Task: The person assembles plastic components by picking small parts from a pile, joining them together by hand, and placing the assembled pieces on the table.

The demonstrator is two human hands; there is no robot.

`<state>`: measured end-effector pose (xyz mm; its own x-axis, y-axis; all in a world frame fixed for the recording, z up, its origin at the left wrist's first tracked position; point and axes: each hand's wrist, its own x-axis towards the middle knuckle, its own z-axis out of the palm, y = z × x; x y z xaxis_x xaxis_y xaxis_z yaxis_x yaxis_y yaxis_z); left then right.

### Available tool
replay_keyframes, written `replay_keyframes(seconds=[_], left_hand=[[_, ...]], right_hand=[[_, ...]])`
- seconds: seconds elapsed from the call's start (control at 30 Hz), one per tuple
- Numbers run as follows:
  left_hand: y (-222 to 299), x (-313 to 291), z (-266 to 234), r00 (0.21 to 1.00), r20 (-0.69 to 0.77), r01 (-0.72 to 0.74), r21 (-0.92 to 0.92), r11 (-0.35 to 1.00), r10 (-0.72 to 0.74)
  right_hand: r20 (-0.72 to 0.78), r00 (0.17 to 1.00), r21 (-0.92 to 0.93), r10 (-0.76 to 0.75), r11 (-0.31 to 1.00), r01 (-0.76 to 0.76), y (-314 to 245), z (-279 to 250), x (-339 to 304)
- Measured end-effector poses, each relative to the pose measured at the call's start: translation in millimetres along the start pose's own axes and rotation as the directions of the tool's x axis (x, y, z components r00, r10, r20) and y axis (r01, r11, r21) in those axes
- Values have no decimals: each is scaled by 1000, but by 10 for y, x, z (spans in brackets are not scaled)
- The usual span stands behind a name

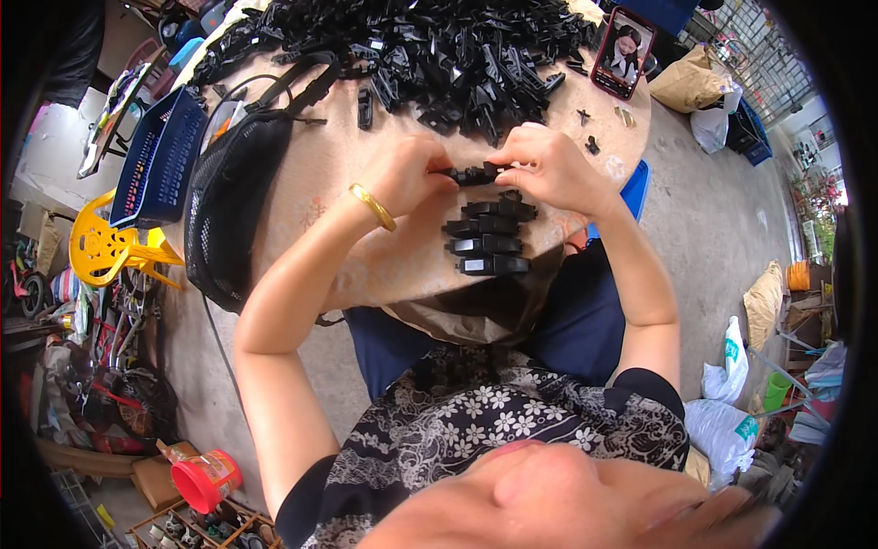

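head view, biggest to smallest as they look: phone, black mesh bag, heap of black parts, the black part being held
1. Heap of black parts, cut off at the top
2. Black mesh bag
3. Phone
4. Held black part

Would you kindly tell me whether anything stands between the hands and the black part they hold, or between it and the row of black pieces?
Nothing visible does: the left hand and right hand both grip the black part directly, and no other thing shows between it and the row of black pieces.
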<state>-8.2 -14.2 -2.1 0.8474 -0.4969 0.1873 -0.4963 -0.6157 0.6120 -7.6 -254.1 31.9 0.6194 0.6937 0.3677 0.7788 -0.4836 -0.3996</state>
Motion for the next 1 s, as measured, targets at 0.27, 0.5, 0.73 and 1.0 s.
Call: replay_keyframes(seconds=[0.27,0.5,0.73,1.0], left_hand=[[15,-16,-15,1000,23,-5,-5,1000,5],[32,-36,-7,1000,17,-3,-25,1000,3],[30,-27,-3,1000,8,-25,-9,1000,25],[50,-20,8,999,30,-19,-68,998,21]], right_hand=[[-11,1000,-42,-26,999,25,57,46,-29],[-42,999,-62,-3,998,0,-25,2,-37],[-14,1000,-36,-19,999,19,14,28,-27],[7,1000,-31,2,1000,-2,-47,91,0]])
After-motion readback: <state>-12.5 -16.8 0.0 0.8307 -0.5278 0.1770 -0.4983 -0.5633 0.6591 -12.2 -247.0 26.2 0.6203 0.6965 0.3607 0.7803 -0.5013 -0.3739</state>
